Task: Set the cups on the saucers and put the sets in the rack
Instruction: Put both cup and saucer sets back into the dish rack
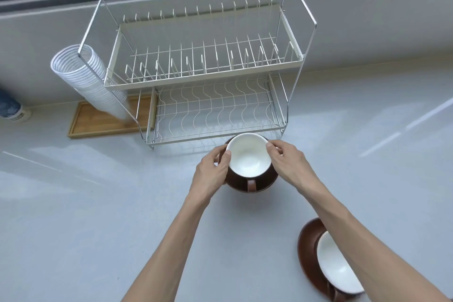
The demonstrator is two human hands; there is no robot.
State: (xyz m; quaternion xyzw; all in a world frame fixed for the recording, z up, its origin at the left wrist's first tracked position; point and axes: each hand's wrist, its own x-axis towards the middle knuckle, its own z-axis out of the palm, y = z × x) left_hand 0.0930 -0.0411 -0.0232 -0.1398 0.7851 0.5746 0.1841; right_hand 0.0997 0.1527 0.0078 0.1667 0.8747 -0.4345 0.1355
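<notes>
At the centre of the frame, your left hand [211,169] and right hand [289,163] have their fingers [272,152] closed around a white-lined brown cup [248,155] on its saucer [266,182], just below the wire rack [203,73]. A second cup [337,265] and saucer [307,252] sit on the grey worktop [98,216] at lower right.
</notes>
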